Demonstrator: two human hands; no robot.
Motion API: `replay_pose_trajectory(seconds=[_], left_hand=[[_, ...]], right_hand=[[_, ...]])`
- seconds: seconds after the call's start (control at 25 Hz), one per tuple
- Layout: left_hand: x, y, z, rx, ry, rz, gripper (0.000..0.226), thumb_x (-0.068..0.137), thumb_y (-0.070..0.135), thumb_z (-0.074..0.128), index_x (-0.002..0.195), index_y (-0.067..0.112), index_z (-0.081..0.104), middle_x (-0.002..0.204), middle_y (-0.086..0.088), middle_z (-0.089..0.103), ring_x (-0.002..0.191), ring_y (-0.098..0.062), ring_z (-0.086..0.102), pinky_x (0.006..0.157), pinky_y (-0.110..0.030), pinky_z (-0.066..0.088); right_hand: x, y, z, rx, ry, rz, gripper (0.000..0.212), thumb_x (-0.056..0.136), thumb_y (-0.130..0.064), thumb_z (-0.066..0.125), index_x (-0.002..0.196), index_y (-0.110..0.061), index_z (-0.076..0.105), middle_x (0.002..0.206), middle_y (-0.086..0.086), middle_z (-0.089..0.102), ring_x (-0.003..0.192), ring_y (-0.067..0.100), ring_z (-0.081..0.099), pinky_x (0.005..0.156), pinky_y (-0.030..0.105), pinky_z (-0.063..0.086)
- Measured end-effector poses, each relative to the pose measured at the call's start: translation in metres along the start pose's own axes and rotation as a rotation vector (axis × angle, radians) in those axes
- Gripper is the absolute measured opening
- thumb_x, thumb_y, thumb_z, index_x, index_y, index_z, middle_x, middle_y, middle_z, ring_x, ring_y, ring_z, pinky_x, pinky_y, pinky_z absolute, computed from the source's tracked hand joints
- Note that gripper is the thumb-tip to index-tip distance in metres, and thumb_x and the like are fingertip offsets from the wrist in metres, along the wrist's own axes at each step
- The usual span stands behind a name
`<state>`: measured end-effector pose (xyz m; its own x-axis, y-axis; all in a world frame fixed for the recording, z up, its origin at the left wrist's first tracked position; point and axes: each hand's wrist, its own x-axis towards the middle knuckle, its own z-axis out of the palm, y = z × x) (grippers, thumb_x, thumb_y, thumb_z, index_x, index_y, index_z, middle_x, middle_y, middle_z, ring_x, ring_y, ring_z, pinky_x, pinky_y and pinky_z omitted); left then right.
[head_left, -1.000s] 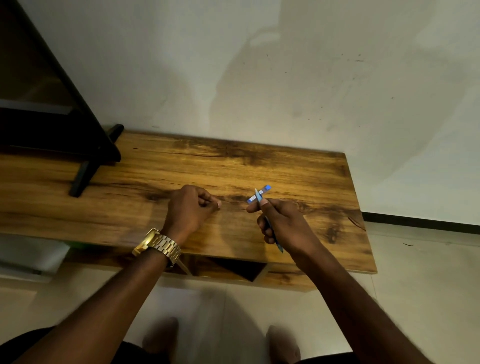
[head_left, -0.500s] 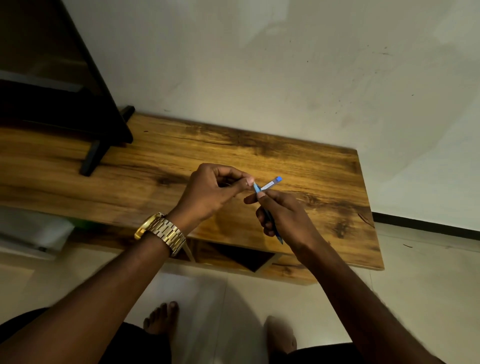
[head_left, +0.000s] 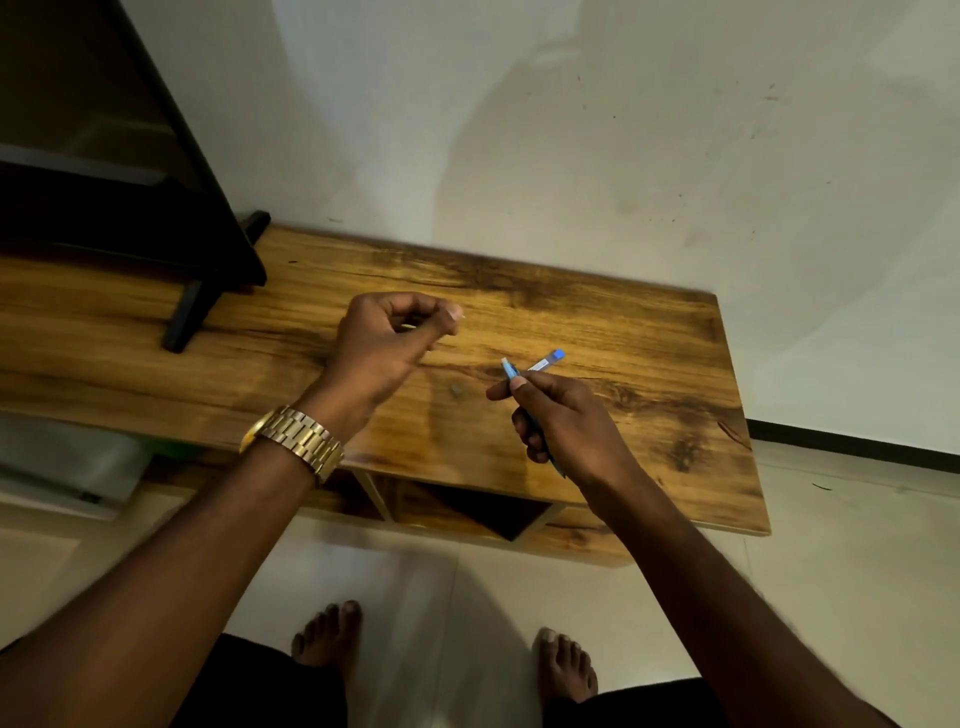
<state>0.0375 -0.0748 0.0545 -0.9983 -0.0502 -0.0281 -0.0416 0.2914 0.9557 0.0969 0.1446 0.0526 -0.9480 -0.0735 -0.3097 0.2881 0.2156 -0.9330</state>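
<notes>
My right hand grips a thin blue pen-like tool in its curled fingers; the tip sticks up past the thumb and the tail shows below the palm. A white strip with a blue end juts out beside the tip, held in the same hand. My left hand hovers over the wooden table, up and to the left of the right hand. Its fingers are curled, with the thumb pressed to the forefinger. Anything between them is too small to tell.
A dark television stands at the table's left on a black foot. The white wall runs behind. A gold watch is on my left wrist. An open shelf shows under the tabletop, and bare feet stand on pale floor.
My left hand rose from the tabletop, met the tool's tip half a second ago, then pulled away up and to the left. My right hand kept hold of the tool and strip.
</notes>
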Motion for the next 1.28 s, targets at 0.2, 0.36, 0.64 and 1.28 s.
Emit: replay_pose_trajectory(seconds=[0.2, 0.36, 0.64, 1.28], left_hand=[[0.013, -0.023, -0.002, 0.436, 0.073, -0.079, 0.021, 0.089, 0.047, 0.087, 0.094, 0.026, 0.088, 0.093, 0.01, 0.084, 0.089, -0.011, 0.078, 0.073, -0.029, 0.06], [0.017, -0.038, 0.01, 0.642, 0.035, -0.155, 0.027, 0.086, 0.05, 0.089, 0.094, 0.025, 0.087, 0.093, 0.007, 0.084, 0.089, -0.016, 0.078, 0.07, -0.032, 0.06], [0.015, -0.042, 0.008, 0.556, 0.088, -0.161, 0.023, 0.081, 0.044, 0.094, 0.079, 0.029, 0.078, 0.072, 0.017, 0.071, 0.074, -0.005, 0.071, 0.06, -0.023, 0.049], [-0.018, -0.022, -0.035, 1.02, -0.228, -0.067, 0.093, 0.099, 0.055, 0.07, 0.171, 0.018, 0.025, 0.181, -0.015, 0.016, 0.166, -0.036, 0.016, 0.131, -0.055, 0.03]], right_hand=[[0.001, -0.001, -0.011, 0.097, 0.08, 0.023, 0.036, 0.117, -0.025, 0.049, 0.113, -0.008, 0.08, 0.068, -0.001, 0.055, 0.059, 0.011, 0.046, 0.057, 0.028, 0.038], [0.004, 0.0, -0.016, 0.103, 0.054, 0.025, 0.037, 0.118, -0.026, 0.047, 0.114, -0.008, 0.079, 0.071, 0.001, 0.055, 0.059, 0.01, 0.048, 0.057, 0.028, 0.039], [0.008, 0.005, -0.022, 0.108, 0.091, 0.033, 0.034, 0.117, -0.021, 0.047, 0.115, -0.013, 0.08, 0.073, 0.0, 0.061, 0.064, 0.011, 0.053, 0.057, 0.025, 0.043], [0.044, 0.031, 0.028, -0.636, 0.244, -0.254, 0.029, 0.096, -0.013, 0.082, 0.125, -0.01, 0.08, 0.09, 0.001, 0.082, 0.076, 0.007, 0.073, 0.079, 0.023, 0.062]])
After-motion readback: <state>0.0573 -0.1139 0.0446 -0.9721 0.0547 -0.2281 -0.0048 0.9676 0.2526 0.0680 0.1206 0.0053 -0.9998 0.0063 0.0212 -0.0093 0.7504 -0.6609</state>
